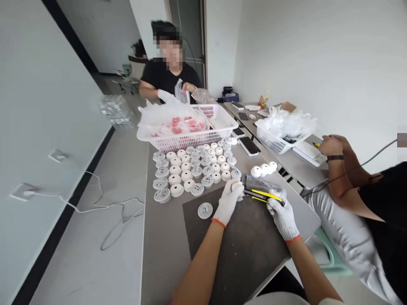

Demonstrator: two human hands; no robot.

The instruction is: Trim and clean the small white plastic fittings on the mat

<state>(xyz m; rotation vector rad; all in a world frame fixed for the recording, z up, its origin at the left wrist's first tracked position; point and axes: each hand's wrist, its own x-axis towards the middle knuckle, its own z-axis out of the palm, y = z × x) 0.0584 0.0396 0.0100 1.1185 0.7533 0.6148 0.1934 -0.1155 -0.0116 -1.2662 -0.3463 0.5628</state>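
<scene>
A white cap [237,185] is pinched by left hand [228,204] fingers; at 3 o'clock, a utility knife [265,195] is clenched by the right hand [284,217].

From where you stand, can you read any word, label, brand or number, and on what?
No text is readable.
The yellow and black utility knife in the gloved right hand shows no legible marking.
Any print on the colourful snack packet or the round white plastic parts is too small or blurred.

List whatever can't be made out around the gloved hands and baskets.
Head view, all:
Whether the blade of the utility knife in the right hand is out: too small.
What the left hand pinches: the hand itself covers it.
The red pieces in the basket: veiled by a plastic bag.
</scene>
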